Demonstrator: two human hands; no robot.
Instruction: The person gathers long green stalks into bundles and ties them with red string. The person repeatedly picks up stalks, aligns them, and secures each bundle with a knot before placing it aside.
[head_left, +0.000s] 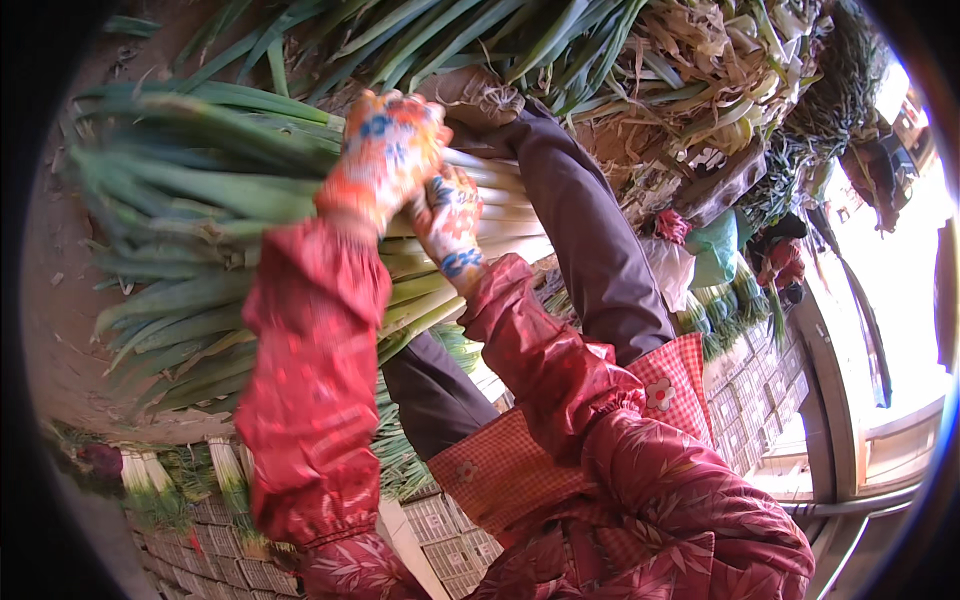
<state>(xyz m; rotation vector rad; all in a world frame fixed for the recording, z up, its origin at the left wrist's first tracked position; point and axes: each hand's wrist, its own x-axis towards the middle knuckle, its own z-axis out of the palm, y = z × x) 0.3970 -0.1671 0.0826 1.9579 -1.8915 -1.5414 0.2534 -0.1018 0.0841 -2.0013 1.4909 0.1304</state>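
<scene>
A large bundle of long green onions lies across the space before me, white stalks to the right and green leaves to the left, partly blurred. Over its upper middle is my left hand, in an orange, white and blue patterned glove, its fingers curled. My right hand, gloved in a similar pattern, is close beside and below it, fingers bent against the stalks. The two hands nearly touch. What lies inside either hand's fingers is hidden. Red sleeve covers reach to both wrists.
More green onions lie at the top, beside dry husks and leaves. My trouser leg borders the bundle's right side. Smaller tied bundles stand at lower left. Plastic bags and stacked crates are at right.
</scene>
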